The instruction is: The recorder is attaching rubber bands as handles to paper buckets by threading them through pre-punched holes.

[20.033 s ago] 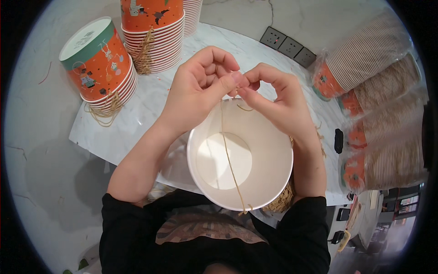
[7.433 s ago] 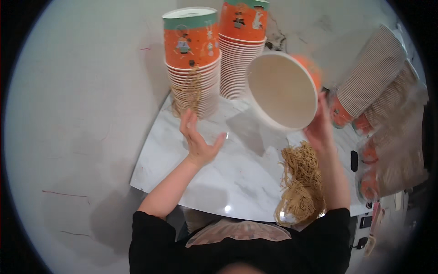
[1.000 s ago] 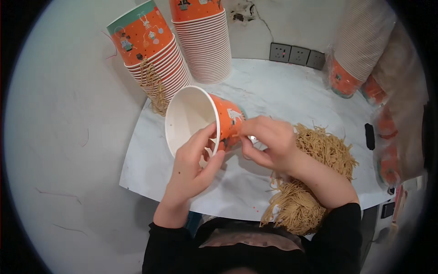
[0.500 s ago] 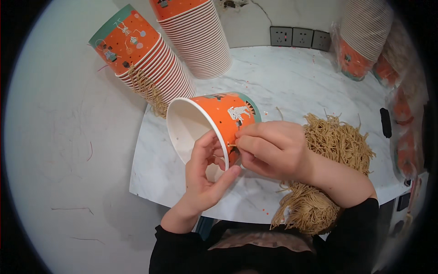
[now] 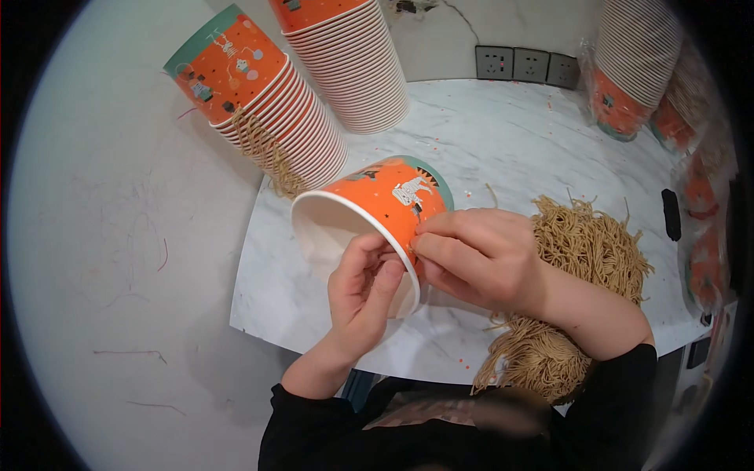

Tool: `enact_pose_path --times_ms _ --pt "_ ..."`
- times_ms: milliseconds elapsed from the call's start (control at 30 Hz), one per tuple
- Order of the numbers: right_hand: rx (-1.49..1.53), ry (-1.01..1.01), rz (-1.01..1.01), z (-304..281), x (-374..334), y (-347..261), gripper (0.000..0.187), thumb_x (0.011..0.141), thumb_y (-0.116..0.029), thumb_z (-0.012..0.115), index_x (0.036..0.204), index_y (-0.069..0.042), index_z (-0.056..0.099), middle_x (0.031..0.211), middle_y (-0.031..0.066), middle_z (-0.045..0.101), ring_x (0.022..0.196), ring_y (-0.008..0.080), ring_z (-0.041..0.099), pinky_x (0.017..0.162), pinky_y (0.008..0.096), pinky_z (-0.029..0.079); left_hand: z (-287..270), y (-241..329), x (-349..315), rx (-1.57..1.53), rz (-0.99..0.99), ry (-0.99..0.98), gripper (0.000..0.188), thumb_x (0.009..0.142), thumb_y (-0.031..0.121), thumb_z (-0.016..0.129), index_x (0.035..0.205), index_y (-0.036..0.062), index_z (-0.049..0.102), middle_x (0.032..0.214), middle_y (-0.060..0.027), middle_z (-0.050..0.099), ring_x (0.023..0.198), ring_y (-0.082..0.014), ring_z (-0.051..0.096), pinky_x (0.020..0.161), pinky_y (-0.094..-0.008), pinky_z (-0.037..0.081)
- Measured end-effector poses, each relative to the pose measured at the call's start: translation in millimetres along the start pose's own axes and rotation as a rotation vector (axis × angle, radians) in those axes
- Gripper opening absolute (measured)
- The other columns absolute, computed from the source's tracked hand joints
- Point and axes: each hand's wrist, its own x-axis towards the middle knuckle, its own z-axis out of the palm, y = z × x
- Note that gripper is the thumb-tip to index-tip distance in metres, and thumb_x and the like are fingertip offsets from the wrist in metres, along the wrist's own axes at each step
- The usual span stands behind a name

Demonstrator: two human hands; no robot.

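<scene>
An orange paper bucket [image 5: 375, 196] with a white rim and green base band lies tilted above the table, its mouth turned toward my left. My left hand [image 5: 363, 290] reaches into the mouth, with curled fingers and the thumb closed against them inside the rim. What it pinches, if anything, is hidden. Against the outer wall near the rim, my right hand [image 5: 479, 259] pinches with thumb and fingers. A tiny bit of tan cord [image 5: 413, 248] shows at its fingertips; the rest is covered. A heap of tan cords [image 5: 585, 243] lies beyond my right forearm, with another bundle [image 5: 542, 357] nearer me.
Two stacks of nested paper buckets [image 5: 290, 129] [image 5: 357, 74] stand at the back left, cords draped over the nearer one. Bagged buckets [image 5: 628, 86] stand at the back right. Wall sockets [image 5: 528, 64] sit behind the marbled table [image 5: 275, 290]. A black strip [image 5: 671, 214] lies at the right.
My left thumb has gone from outside the rim to inside, against the fingers. Less cord shows at my right fingertips. The bucket has turned slightly, its mouth facing more downward.
</scene>
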Motion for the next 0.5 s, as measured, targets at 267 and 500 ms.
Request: enact_pose_path --times_ms 267,500 --pt "0.014 -0.002 -0.043 3.7 -0.5 2.5 0.029 0.071 -0.010 0.077 0.099 -0.007 0.069 0.092 0.0069 0.069 0.073 0.0211 0.070 0.059 0.0306 0.056 1.8 -3.3 -2.6 0.039 0.035 0.053 0.021 0.100 0.000 0.058 0.121 -0.0047 0.056 0.119 -0.0097 0.063 0.108 -0.0138 0.061 0.095 -0.0281 0.049" --pt "-0.013 0.006 -0.068 3.6 -0.4 2.4 0.030 0.071 -0.010 0.073 0.101 -0.008 0.068 0.093 0.0049 0.068 0.074 0.0185 0.069 0.060 0.0293 0.055 0.3 -5.1 -1.7 0.030 0.062 0.074 0.032 0.096 -0.004 0.062 0.127 -0.0055 0.056 0.125 -0.0098 0.062 0.114 -0.0163 0.061 0.098 -0.0300 0.049"
